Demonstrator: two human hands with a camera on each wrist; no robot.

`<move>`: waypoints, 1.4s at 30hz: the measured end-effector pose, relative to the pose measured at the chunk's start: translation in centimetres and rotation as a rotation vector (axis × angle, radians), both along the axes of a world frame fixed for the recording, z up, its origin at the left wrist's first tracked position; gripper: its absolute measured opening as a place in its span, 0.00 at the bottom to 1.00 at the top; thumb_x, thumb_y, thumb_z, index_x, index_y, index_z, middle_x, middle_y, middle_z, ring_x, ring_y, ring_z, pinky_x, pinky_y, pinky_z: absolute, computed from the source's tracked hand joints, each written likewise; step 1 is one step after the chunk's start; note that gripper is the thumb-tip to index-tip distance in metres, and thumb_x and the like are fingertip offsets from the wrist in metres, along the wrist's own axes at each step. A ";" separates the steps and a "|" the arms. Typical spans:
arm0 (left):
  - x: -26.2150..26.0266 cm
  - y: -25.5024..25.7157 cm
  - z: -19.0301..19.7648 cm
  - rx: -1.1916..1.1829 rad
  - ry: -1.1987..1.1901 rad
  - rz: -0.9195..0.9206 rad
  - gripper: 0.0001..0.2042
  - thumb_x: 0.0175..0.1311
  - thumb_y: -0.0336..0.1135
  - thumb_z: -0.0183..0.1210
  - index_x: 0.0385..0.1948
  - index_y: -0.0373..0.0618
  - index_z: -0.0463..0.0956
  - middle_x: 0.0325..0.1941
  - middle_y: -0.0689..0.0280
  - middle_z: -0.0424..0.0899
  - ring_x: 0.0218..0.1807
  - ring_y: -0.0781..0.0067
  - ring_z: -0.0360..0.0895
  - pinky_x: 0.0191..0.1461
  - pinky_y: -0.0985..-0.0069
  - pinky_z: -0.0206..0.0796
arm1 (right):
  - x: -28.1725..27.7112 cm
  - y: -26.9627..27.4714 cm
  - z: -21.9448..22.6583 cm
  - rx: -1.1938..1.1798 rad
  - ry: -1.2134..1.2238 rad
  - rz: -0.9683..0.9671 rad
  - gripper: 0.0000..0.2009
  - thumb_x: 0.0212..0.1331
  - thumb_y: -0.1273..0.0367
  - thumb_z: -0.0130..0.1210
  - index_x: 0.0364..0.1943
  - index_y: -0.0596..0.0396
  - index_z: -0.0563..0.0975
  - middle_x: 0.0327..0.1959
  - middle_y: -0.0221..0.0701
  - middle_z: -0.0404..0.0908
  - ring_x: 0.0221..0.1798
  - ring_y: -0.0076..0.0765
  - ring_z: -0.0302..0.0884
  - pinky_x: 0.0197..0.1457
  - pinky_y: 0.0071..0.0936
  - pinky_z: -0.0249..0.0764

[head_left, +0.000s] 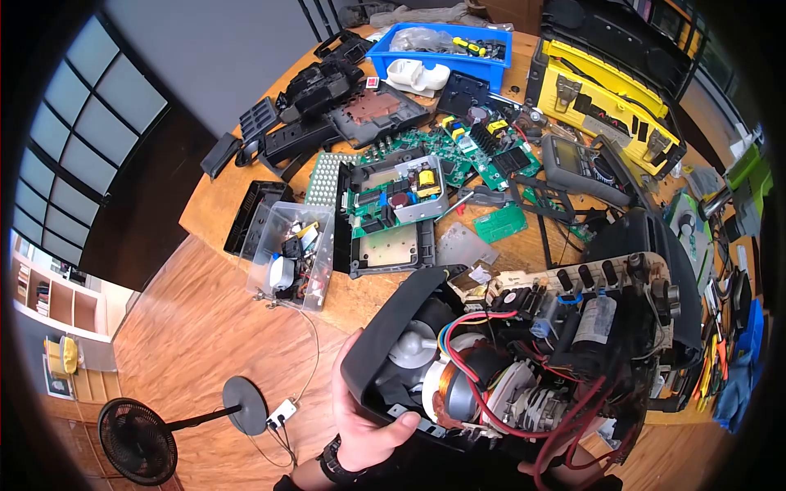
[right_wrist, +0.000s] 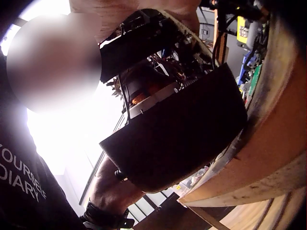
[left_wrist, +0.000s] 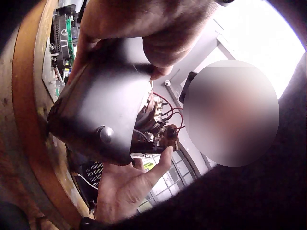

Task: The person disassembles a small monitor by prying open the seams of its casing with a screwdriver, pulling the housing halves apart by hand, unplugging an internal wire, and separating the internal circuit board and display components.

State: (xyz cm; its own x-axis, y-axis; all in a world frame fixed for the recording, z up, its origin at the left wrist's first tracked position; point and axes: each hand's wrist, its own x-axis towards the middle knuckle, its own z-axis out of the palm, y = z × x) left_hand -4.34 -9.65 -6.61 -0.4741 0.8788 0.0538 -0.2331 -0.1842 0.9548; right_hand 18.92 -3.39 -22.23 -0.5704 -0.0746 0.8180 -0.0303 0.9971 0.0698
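Observation:
An opened electrical appliance in a black casing is held up in front of the table's near edge. Its inside shows a copper-wound coil, thick red wires and a pale circuit board with black cylindrical parts. My left hand grips the casing's left end, thumb over the rim, a black watch on its wrist. My right hand holds the lower side at the other end, its thumb against the appliance; in the head view wires and parts hide most of it.
Green circuit boards and black plastic parts crowd the wooden table. A clear plastic bin sits at its left edge. Behind are a blue tray and a yellow toolbox. A fan stands on the floor at left.

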 end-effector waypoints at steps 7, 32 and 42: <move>0.1 0.3 0.2 0.015 -0.014 -0.009 0.51 0.47 0.27 0.71 0.72 0.36 0.44 0.70 0.54 0.61 0.71 0.60 0.63 0.74 0.62 0.55 | 0.2 -0.1 -1.0 0.098 -0.012 0.007 0.48 0.42 0.48 0.70 0.63 0.59 0.55 0.62 0.41 0.63 0.67 0.45 0.61 0.71 0.45 0.60; 0.0 1.7 1.6 -0.006 -0.046 0.009 0.48 0.52 0.35 0.74 0.72 0.36 0.49 0.71 0.53 0.62 0.71 0.60 0.64 0.74 0.61 0.55 | 3.1 -3.5 -4.3 0.383 -0.106 -0.024 0.42 0.45 0.48 0.68 0.59 0.60 0.62 0.59 0.40 0.65 0.65 0.45 0.62 0.71 0.44 0.61; -0.2 1.6 1.4 -0.082 -0.005 0.041 0.49 0.53 0.43 0.73 0.71 0.36 0.49 0.69 0.54 0.65 0.68 0.62 0.67 0.71 0.64 0.59 | 4.0 -3.5 -5.2 0.526 -0.146 -0.041 0.40 0.46 0.47 0.67 0.57 0.60 0.65 0.58 0.40 0.67 0.64 0.46 0.63 0.70 0.44 0.61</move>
State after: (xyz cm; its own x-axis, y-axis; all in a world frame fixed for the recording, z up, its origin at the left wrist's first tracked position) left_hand -4.50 -8.09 -5.26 -0.5100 0.8599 -0.0198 -0.2315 -0.1151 0.9660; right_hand 22.91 -6.86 -27.40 -0.6859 -0.4281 0.5885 -0.0391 0.8292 0.5576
